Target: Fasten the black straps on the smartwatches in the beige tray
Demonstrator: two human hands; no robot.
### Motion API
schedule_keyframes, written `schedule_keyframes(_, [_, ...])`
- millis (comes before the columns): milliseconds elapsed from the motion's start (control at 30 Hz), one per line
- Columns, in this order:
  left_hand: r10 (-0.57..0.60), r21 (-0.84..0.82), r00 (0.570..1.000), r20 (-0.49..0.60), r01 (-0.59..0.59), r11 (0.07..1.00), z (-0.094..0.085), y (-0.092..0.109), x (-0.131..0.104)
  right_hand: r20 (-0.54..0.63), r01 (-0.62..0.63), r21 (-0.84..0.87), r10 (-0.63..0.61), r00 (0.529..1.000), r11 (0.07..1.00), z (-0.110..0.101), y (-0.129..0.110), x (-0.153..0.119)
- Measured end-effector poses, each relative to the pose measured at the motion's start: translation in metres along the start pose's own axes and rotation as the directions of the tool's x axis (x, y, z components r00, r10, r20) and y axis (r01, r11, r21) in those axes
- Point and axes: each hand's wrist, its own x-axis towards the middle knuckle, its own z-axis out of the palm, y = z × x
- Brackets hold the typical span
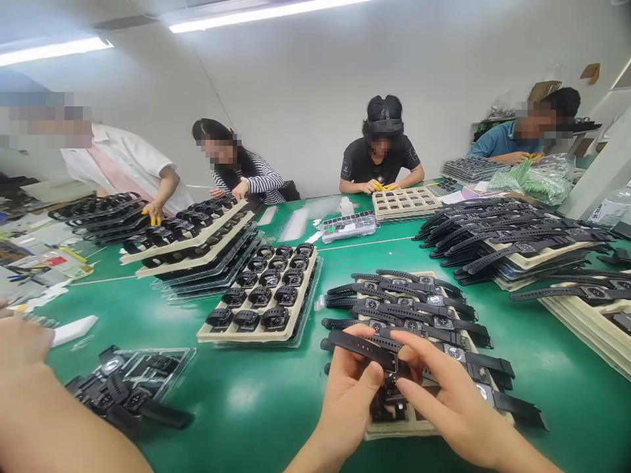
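Note:
Between my two hands is a black smartwatch [367,348] with a rubber strap, held above a tray. My left hand [350,394] grips the strap with thumb and fingers, its holed end sticking out to the left. My right hand [438,387] pinches the watch near the buckle end; the fingers partly hide the watch body. Below them lies a cream tray [407,430] holding rows of smartwatches [414,325] with straps laid out flat to both sides. To its left, another cream tray [210,335] carries watches with their straps closed into loops.
Tray stacks with watches [197,230] stand at the back left, and more stacks [513,240] at the right. Loose watches lie on a clear tray [167,374] at front left, beside another person's arm [49,407]. Several people work across the green table [246,394].

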Motion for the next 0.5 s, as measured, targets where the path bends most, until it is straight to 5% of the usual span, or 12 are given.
schedule_keyframes(267, [-0.037, 0.104, 0.976, 0.213, 0.015, 0.994, -0.007, 0.014, 0.011, 0.049, -0.107, -0.078, 0.111, 0.993, 0.991, -0.011, 0.008, 0.007])
schedule_keyframes(500, [-0.131, 0.282, 0.963, 0.236, 0.061, 0.957, -0.012, 0.013, 0.010, 0.039, -0.142, -0.007, 0.143, 0.989, 0.990, -0.008, 0.007, 0.009])
